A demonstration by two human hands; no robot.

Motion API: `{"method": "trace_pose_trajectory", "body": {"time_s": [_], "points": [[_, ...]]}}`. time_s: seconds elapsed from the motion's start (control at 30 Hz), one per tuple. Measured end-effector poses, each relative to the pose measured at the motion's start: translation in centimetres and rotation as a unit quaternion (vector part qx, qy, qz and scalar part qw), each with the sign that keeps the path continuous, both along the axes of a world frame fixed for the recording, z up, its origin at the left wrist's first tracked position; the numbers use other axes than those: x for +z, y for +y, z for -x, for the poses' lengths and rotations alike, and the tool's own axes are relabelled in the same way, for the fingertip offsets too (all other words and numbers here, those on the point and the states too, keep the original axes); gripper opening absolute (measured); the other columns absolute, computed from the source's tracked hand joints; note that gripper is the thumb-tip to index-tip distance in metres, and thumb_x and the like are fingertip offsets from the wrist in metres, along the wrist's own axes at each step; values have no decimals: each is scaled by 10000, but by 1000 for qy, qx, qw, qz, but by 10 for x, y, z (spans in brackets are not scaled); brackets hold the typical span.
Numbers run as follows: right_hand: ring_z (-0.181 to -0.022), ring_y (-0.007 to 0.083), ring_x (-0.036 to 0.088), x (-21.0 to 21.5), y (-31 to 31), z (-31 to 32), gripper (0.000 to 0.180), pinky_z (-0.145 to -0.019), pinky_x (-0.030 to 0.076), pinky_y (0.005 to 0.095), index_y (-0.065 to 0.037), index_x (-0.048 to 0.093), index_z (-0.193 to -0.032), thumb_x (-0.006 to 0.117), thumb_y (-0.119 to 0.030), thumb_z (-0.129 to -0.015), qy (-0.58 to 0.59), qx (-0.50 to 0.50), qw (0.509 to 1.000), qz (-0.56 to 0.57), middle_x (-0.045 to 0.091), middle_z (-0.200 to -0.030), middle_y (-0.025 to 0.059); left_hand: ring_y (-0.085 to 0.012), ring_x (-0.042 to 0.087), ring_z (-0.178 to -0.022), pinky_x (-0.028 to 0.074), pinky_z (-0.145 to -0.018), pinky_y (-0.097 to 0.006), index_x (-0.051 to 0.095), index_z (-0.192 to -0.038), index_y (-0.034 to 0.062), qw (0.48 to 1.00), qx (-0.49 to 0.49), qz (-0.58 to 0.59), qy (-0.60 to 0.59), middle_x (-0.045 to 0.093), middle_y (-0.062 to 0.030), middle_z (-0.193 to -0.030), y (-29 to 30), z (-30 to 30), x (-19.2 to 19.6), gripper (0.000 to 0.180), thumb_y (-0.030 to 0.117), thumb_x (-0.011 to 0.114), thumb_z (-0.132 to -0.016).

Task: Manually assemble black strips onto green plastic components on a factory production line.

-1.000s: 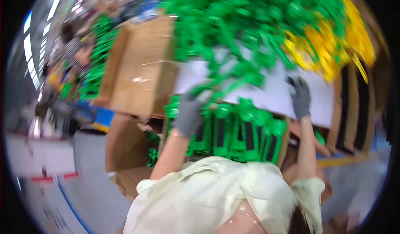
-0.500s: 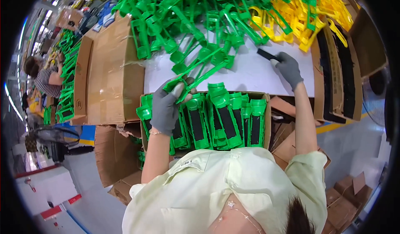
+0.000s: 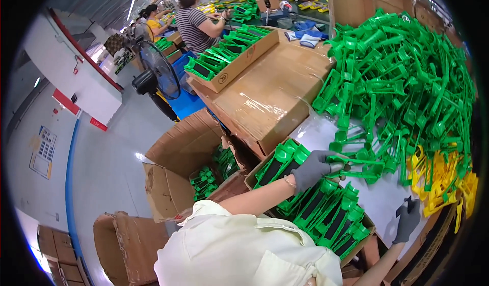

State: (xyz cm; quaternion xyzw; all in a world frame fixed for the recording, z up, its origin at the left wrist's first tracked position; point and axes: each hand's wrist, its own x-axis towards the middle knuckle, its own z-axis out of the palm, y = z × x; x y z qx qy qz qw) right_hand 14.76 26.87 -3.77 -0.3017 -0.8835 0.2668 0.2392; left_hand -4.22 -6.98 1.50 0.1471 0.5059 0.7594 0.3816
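My left hand (image 3: 313,171), in a grey glove, is closed on a green plastic part (image 3: 368,173) with long thin arms, held over the white tabletop (image 3: 379,197). Off to the right, my gloved right hand (image 3: 407,222) grips a flat black strip (image 3: 409,201), now seen partly end-on. Below my left hand stands a carton packed with green parts (image 3: 333,217), many with a black strip on their flat face. Loose green parts (image 3: 397,77) are heaped at the far side of the table, and yellow parts (image 3: 433,179) lie beside them.
A large taped carton (image 3: 270,97) stands left of the table, bearing a shallow box (image 3: 242,61) of green parts. Open cartons (image 3: 175,148) and a black fan (image 3: 158,72) are on the left. A co-worker in a striped top (image 3: 196,26) works farther back.
The view has swung to the left, bringing the aisle, the fan and co-workers further into sight. Both hands keep hold of the green part and the black strip.
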Motion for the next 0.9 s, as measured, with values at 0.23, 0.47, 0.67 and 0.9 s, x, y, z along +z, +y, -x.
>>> {"method": "trace_pose_trajectory", "body": {"time_s": [0.23, 0.47, 0.67, 0.9], "points": [[-642, 113, 539, -74, -7, 9, 171, -582, 438, 253, -31, 539, -971, 567, -170, -876, 103, 33, 994, -7, 558, -711, 23, -193, 645, -846, 560, -705, -276, 519, -1199, 0, 1000, -5, -23, -15, 620, -126, -1064, -3, 2, -4, 351, 106, 591, -872], [-552, 49, 482, 34, -77, 2, 282, -440, 352, 198, -53, 498, -1119, 526, -239, -909, 106, -23, 953, 281, 545, -695, 6, -196, 643, -852, 554, -715, -277, 525, -1201, 4, 999, -28, 6, -32, 620, -109, -1066, 6, -5, 0, 365, 118, 604, -864], [-526, 49, 490, 93, -132, 22, 270, -463, 374, 187, -17, 541, -1075, 571, -193, -872, 9, 175, 907, 382, 616, -748, 22, -217, 638, -836, 542, -722, -311, 539, -1184, -18, 999, -6, 27, 22, 627, -140, -1029, 1, -6, 14, 350, 100, 575, -856], [-560, 35, 395, 82, -152, 26, 244, -506, 329, 206, 5, 538, -1030, 532, -203, -903, 32, 194, 918, 344, 474, -631, -27, -226, 652, -827, 552, -679, -270, 543, -1119, -62, 994, -65, 88, -14, 628, -169, -1018, 11, -12, 17, 324, 116, 580, -851]]}}
